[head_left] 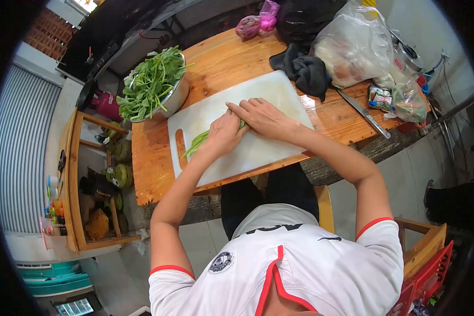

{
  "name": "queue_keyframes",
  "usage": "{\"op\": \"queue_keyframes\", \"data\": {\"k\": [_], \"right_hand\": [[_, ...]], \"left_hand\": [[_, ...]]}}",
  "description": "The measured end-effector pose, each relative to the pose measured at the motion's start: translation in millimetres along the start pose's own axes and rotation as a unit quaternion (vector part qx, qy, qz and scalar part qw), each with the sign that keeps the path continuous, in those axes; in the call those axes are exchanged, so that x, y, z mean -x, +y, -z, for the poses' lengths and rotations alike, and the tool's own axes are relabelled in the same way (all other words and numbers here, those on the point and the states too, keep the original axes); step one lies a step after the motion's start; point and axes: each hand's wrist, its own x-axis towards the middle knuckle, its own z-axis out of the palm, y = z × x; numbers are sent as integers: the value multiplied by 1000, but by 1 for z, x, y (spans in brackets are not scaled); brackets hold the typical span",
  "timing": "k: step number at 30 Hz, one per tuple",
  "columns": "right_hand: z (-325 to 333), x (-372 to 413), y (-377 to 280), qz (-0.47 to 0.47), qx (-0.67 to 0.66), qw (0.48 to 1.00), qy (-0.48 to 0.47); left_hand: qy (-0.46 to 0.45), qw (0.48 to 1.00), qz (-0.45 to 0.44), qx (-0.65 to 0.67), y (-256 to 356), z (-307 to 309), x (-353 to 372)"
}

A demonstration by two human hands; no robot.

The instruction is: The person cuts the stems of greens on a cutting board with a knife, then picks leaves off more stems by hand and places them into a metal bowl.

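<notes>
On the white cutting board [279, 95], a small bunch of green vegetable stems [196, 143] lies under both hands. My left hand [225, 132] is closed over the bunch, and the stem ends stick out past it toward the board's handle slot. My right hand [265, 119] touches the left, its fingers closed around the other end of the bunch. Most of that end is hidden beneath the fingers; a bit of green shows at the fingertips. To the left of the board, a metal bowl [177, 99] is heaped with leafy greens [151, 81].
A knife [364, 114] lies on the wooden table [210, 55] right of the board. Behind it are a dark cloth [304, 71], a filled clear plastic bag [355, 45] and small packets [380, 98]. A pink bag [268, 16] sits at the far edge.
</notes>
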Motion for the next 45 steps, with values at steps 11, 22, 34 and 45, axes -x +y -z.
{"op": "queue_keyframes", "data": {"k": [11, 22, 34, 45], "right_hand": [[-37, 36, 5, 48, -69, 974, 209], [-32, 33, -1, -7, -190, 959, 210], [-6, 39, 20, -33, -214, 919, 331], [-20, 53, -6, -135, -111, 937, 302]], "left_hand": [[234, 972, -34, 8, 20, -48, 14], [115, 991, -52, 37, 22, -15, 19], [238, 969, -55, 36, 36, -55, 12], [258, 964, -48, 35, 36, -58, 10]]}}
